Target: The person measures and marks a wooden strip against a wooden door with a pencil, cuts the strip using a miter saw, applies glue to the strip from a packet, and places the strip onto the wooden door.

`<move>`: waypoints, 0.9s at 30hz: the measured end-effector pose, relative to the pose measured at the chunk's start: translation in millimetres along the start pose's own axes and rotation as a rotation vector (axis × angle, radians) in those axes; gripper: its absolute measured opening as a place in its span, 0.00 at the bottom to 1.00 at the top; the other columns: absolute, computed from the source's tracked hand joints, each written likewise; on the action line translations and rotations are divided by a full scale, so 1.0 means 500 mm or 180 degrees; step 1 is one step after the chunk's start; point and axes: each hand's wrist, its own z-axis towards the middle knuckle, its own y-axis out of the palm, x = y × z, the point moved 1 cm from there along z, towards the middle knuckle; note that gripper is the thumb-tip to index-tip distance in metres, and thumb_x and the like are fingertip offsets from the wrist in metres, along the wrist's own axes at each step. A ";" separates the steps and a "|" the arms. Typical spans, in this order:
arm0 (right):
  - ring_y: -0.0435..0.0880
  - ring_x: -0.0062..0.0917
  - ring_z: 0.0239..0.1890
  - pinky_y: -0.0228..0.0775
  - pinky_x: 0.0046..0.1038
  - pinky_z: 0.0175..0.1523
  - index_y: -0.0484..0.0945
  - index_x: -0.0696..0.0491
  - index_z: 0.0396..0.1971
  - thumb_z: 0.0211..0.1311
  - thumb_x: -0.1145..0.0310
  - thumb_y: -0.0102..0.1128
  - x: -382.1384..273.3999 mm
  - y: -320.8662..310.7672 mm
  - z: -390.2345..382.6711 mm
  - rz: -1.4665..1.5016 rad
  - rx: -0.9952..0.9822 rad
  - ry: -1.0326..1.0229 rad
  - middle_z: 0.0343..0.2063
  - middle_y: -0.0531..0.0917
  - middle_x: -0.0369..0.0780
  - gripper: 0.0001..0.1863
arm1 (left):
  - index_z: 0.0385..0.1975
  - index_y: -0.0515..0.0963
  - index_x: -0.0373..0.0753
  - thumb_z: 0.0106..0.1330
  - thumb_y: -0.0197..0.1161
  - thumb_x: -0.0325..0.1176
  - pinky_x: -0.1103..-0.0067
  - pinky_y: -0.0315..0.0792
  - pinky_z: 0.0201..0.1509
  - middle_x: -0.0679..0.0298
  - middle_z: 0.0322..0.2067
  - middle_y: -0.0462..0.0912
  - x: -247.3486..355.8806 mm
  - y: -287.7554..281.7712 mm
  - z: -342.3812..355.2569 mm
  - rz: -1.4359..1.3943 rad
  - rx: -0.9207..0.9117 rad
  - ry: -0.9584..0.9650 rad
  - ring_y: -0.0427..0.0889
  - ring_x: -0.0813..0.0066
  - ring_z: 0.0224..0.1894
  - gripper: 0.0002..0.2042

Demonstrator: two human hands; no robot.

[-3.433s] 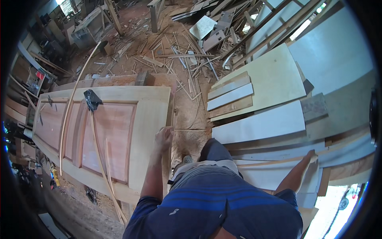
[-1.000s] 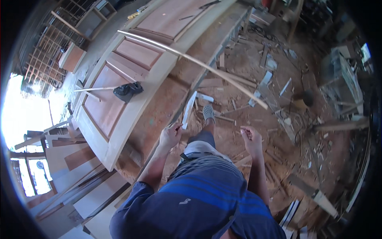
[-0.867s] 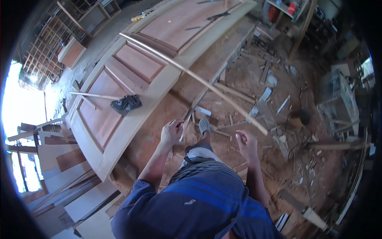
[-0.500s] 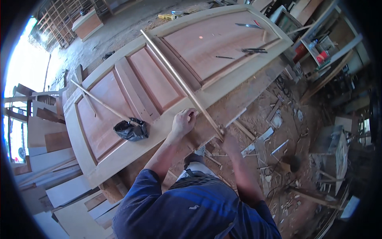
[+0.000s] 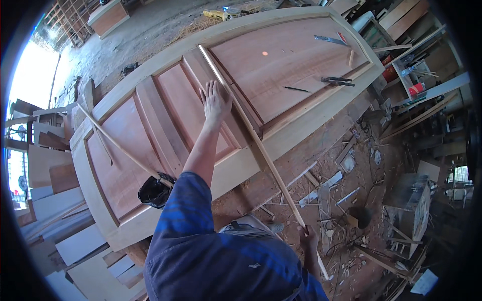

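Note:
A panelled wooden door [image 5: 125, 237] lies before me on a support. A long, narrow wooden strip [image 5: 276, 178] crosses it diagonally and extends past its near edge. My left hand [image 5: 217, 103] reaches over the door beside the strip, fingers stretched out; whether it touches the strip is unclear. My right hand [image 5: 307, 236] grips the strip near its lower end, low at the right. A black plastic bag [image 5: 150, 192] sits at the door's lower left with a thin stick [image 5: 123, 150] across it. A black pencil [image 5: 296, 89], dark pliers [image 5: 336, 81] and a metal blade [image 5: 329, 40] lie on the upper panel.
Stacked boards [image 5: 75, 246] stand at the left. Wood scraps and offcuts [image 5: 321, 190] litter the dirt floor at the right, beside a worn box-like stand [image 5: 406, 205]. A cluttered shelf [image 5: 416, 75] is at upper right. A yellow power tool [image 5: 216, 14] lies beyond the door.
I have turned from the stacked boards to face the door. My left hand has moved forward and opened; my right hand has taken hold of the long strip and drawn back toward me.

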 end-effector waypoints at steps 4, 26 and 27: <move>0.84 0.46 0.32 0.73 0.42 0.39 0.82 0.55 0.36 0.66 0.54 0.71 0.000 -0.004 0.036 -0.0049 0.0042 -0.0138 0.27 0.83 0.48 0.18 | 0.73 0.63 0.27 0.68 0.64 0.51 0.54 0.36 0.86 0.41 0.73 0.66 -0.013 0.041 0.067 0.0184 -0.0254 -0.0182 0.57 0.49 0.81 0.41; 0.85 0.38 0.28 0.74 0.40 0.37 0.86 0.55 0.35 0.64 0.45 0.73 0.007 -0.040 0.087 -0.0424 -0.0668 -0.0108 0.24 0.84 0.47 0.24 | 0.74 0.63 0.29 0.69 0.62 0.51 0.58 0.44 0.85 0.47 0.74 0.67 -0.011 0.080 0.108 0.0127 -0.0356 -0.0225 0.60 0.56 0.80 0.40; 0.85 0.37 0.29 0.75 0.40 0.38 0.86 0.54 0.37 0.64 0.46 0.73 -0.021 -0.059 0.110 -0.0565 -0.1130 0.0072 0.25 0.85 0.47 0.23 | 0.74 0.64 0.29 0.69 0.63 0.51 0.57 0.45 0.85 0.47 0.73 0.69 -0.021 0.076 0.108 0.0227 -0.0200 -0.0155 0.61 0.55 0.79 0.40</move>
